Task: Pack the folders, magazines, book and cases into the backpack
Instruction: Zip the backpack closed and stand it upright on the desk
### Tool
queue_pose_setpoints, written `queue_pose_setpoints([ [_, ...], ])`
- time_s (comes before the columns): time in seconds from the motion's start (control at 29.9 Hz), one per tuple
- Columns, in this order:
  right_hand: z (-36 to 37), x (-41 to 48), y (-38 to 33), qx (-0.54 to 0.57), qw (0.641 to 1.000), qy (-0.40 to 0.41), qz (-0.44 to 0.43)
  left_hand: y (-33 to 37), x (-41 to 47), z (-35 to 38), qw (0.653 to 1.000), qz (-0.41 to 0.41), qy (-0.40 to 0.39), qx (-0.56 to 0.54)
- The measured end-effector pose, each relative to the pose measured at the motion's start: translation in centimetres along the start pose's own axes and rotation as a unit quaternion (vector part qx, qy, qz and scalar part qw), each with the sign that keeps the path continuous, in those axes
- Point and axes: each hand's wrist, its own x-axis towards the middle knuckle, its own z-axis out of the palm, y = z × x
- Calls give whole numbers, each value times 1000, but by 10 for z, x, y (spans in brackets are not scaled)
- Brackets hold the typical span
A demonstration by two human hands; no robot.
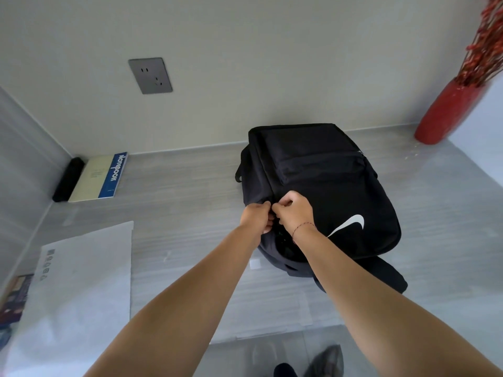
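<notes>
Head view: backpack [321,186] lies flat mid-table, opening toward the near side. Left hand [257,217] is closed, pinching fabric at the zip line; right hand [294,210] is closed on what looks like the zipper pull, though the pull itself is hidden. Notebook [99,176] and black case [68,179] sit far left, folder [81,281] near left, all still unpacked. Risks: the zipper snags on slack fabric, or the bag slides if the left grip slips.

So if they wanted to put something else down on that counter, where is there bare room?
The widest bare patch lies between the notebook and the black backpack. Another runs from the backpack to the red vase. The near left is crowded: a white folder covers it, and both hands work at the backpack's near edge.
</notes>
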Motion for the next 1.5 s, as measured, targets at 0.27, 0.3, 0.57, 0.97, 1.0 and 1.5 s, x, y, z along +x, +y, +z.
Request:
queue_pose_setpoints([
  [0.27, -13, -22, 16, 13, 999, -49, 18, 6, -7, 6, 993, 11, 58, 97],
  [0.3, -17, -25, 17, -3, 999, -47, 16, 7, -9, 7, 993, 24, 65, 99],
  [0.57, -78, -71, 48, -102, 993, -53, -16, 19, -15, -12, 991, 45, 127, 25],
  [0.97, -135, -95, 98, -93, 992, 69, -58, -27, -71, 36, 649, 491, -90, 574],
  [1.0, -142, -92, 104, -105, 989, 86, -56, -28, -70, 32, 659, 496, -86, 560],
  [1.5, -166, -69, 120, -162, 978, 119, -61, -23, -101, 130, 625, 437, -65, 643],
])
